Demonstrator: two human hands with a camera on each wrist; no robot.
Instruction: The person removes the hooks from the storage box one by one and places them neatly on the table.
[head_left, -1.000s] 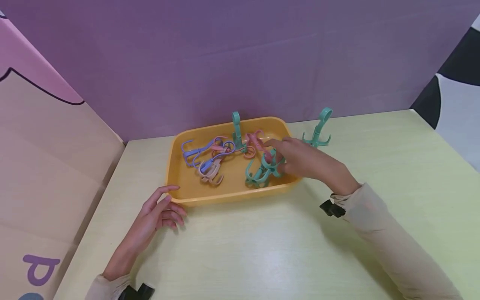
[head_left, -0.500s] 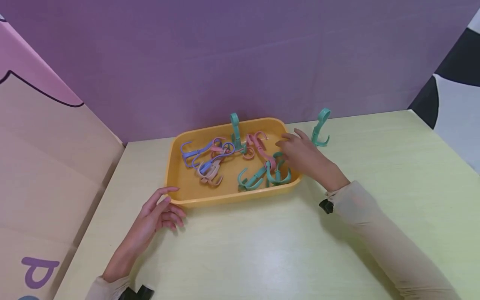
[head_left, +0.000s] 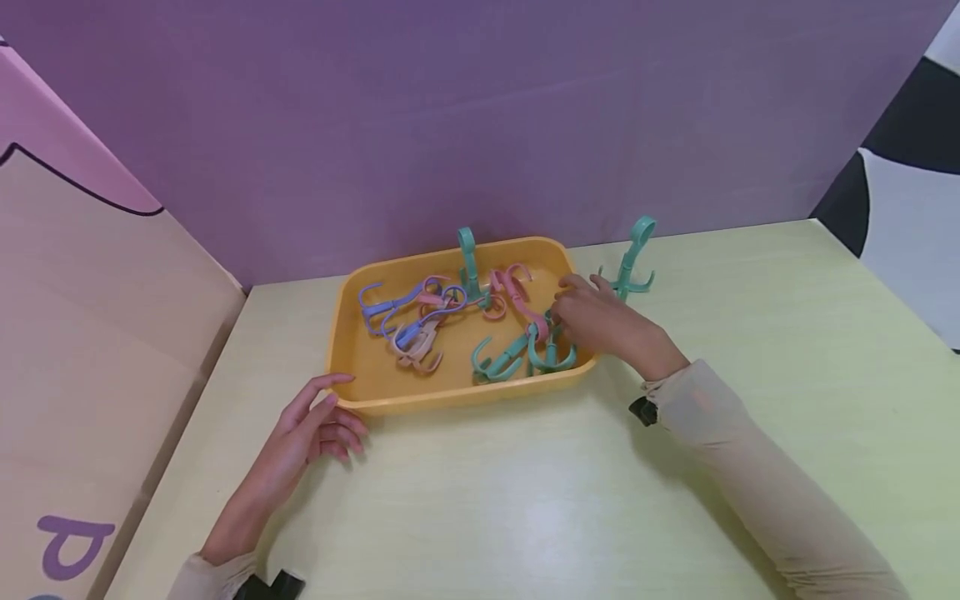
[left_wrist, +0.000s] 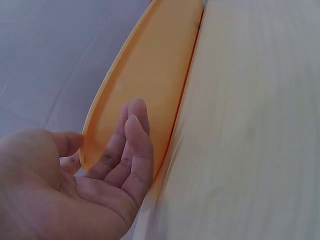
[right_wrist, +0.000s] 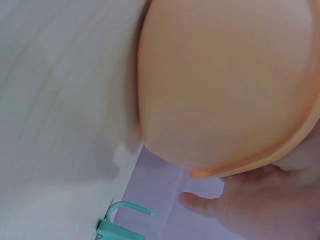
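My left hand [head_left: 318, 425] pinches the near-left corner of the yellow plastic tray [head_left: 442, 403] between index finger and thumb, its other fingers loose outside. In the left wrist view the fingers [left_wrist: 137, 155] lie beside the tray wall. My right hand [head_left: 603, 317] reaches over the tray's right rim, fingers bent beside a green claw-shaped hook hanger [head_left: 551, 360]. The tray hides its fingertips in the right wrist view, so I cannot tell whether they grip it. Another green hook hanger [head_left: 501, 365] lies left of it, and a pink hook hanger [head_left: 525, 308] just behind.
Blue hook hangers [head_left: 411, 333], a beige one [head_left: 420, 350] and another green hook hanger [head_left: 469, 271] share the tray. One more green hook hanger [head_left: 633, 258] stands on the table [head_left: 480, 500] behind my right hand. A purple wall [head_left: 480, 125] borders the back.
My right hand has drawn back a little toward the right rim, and the bunched green hook hangers have spread apart below the pink one. My left hand stays at the corner.
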